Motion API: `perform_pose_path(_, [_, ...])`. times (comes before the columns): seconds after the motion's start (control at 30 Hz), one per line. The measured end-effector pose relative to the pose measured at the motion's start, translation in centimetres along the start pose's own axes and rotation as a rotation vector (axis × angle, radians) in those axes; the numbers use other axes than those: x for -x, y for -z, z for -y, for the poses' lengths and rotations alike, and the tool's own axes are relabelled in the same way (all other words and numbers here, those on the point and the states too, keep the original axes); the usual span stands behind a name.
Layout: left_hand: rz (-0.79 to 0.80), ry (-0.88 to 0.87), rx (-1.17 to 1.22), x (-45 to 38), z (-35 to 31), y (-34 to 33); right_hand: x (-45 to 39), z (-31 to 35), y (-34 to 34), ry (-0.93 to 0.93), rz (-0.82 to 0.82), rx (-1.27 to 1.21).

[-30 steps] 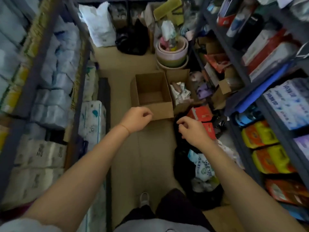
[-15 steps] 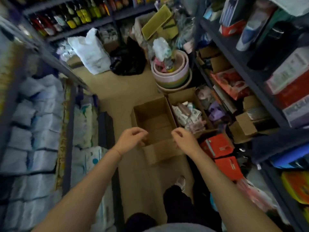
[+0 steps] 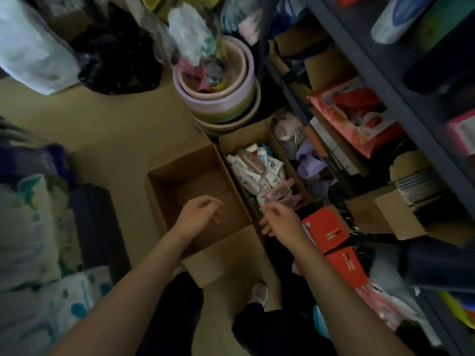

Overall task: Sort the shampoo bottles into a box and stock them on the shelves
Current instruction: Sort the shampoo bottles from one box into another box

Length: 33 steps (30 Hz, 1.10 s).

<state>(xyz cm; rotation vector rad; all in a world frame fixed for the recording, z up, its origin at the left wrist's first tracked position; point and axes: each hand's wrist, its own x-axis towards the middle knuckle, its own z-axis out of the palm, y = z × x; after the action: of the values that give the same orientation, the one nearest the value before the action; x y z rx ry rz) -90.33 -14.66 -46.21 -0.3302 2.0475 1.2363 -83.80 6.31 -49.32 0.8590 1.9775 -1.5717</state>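
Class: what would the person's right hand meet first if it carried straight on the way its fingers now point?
Probably the pile of packets and bottles in the full cardboard box; the right hand hovers at its near end, though depth is unclear.

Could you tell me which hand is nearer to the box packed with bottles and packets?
The right hand is nearer, at the near end of the full box. The left hand hangs over the empty box beside it.
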Motion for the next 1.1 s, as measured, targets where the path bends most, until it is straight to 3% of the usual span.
perform_pose_path(0.27, [-0.009, -0.123, -0.018, -22.6, 8.9, -6.2, -22.2, -10.7, -4.4, -0.038, -0.193, 0.061])
perform_pose_path(0.47, [0.023, -0.234, -0.010, -32.8, 13.1, -9.5, -33.8, -13.5, -5.8, 0.043, -0.262, 0.177])
perform_pose_path(0.57, [0.031, -0.300, -0.023, -36.0, 14.4, -10.8, -38.3, -14.6, -6.0, 0.103, -0.278, 0.301])
perform_pose_path(0.7, [-0.071, -0.440, -0.033, -38.2, 16.6, -11.9, -42.9, -16.3, -6.7, 0.173, -0.205, 0.450])
perform_pose_path(0.9, [-0.084, -0.511, 0.091, -39.2, 19.0, -11.6, -45.8, -18.0, -8.2, 0.220, -0.200, 0.912])
perform_pose_path(1.0, [-0.107, -0.540, 0.096, -39.1, 19.0, -11.8, -46.1, -18.5, -8.5, 0.082, -0.144, 0.760])
perform_pose_path(1.1, [-0.112, -0.547, 0.120, -39.2, 18.9, -11.9, -46.6, -19.6, -8.3, 0.085, -0.085, 0.538])
